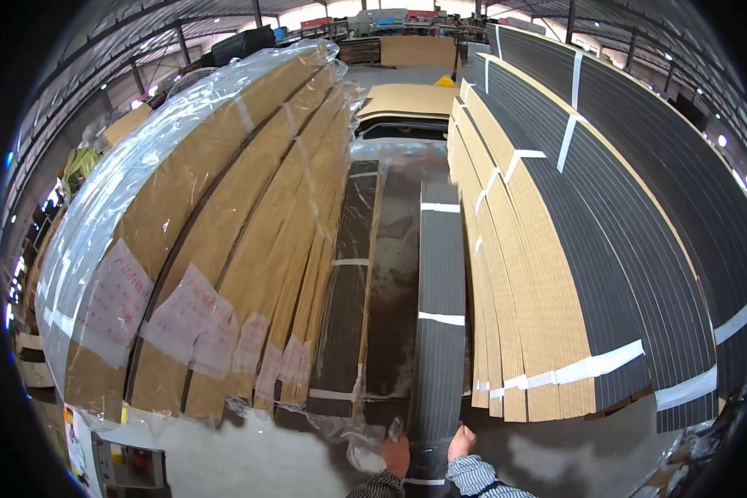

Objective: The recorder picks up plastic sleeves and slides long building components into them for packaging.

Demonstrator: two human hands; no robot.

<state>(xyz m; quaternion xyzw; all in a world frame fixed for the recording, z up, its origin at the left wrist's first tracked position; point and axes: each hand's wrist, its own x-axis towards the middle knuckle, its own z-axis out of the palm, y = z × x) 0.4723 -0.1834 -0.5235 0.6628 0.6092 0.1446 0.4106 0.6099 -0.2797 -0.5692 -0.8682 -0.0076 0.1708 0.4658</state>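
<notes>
Gripping, right: the bare right hand (461, 442), in a striped grey-and-white sleeve, is closed on the right edge of a long, narrow, dark-grey bundle (441, 274) with fine lengthwise lines.
Gripping, left: the bare left hand (395, 455), in a darker striped sleeve, lies against the bundle's left edge; its fingers are hidden, so I cannot tell whether they clamp it.
Dark bundle: in the middle aisle, pointing away from the person, crossed by white straps (441, 319), its near end between the hands.
Crumpled film: clear plastic film (363, 452) hangs just beside the left hand.
Aisle floor: a dark brown, stained flat surface (394, 282) shows left of the bundle.
Left row: tall brown cardboard-faced packs (216, 241) stand side by side under clear wrap, with pinkish-white paper labels (192, 319) at their near ends; a second dark strapped bundle (346, 307) stands at the aisle.
Right row: tan ridged stacks (515, 274) stand beside larger dark-grey grooved stacks (631, 224), white-strapped.
Far end: a flat tan board (411, 100).
</notes>
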